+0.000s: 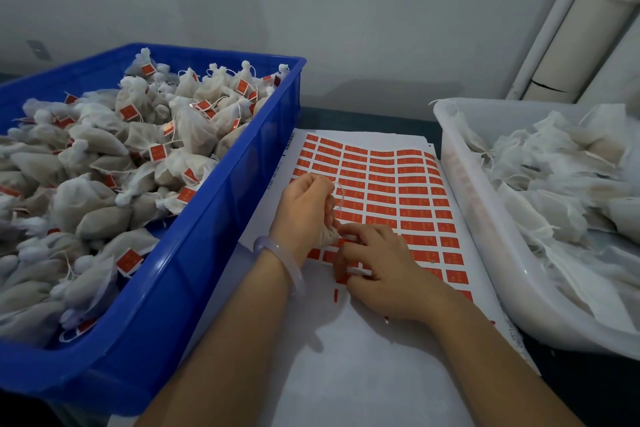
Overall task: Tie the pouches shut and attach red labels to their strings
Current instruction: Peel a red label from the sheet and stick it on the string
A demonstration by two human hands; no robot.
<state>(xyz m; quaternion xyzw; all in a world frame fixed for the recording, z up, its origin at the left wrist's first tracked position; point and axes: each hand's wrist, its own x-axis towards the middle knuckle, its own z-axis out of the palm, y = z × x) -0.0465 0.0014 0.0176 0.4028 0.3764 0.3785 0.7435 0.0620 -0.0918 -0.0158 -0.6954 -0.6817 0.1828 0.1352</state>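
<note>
Forearms outstretched, left hand fisted upright, right hand palm-down just beside it, fingers curled

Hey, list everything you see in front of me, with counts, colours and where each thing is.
Crate: one, blue, left.
Tied pouches: many, whitish with red labels, filling crate.
Tub: one, translucent white, right.
Unlabelled pouches: many, white, in tub.
Label sheet: one, white with red labels, centre.
Held pouch: one, whitish, above label sheet.
Bracelet: one, pale, left wrist.
Cardboard rolls: two, beige, far right corner.
Left hand: one, grips held pouch.
Right hand: one, fingertips on label sheet.
</note>
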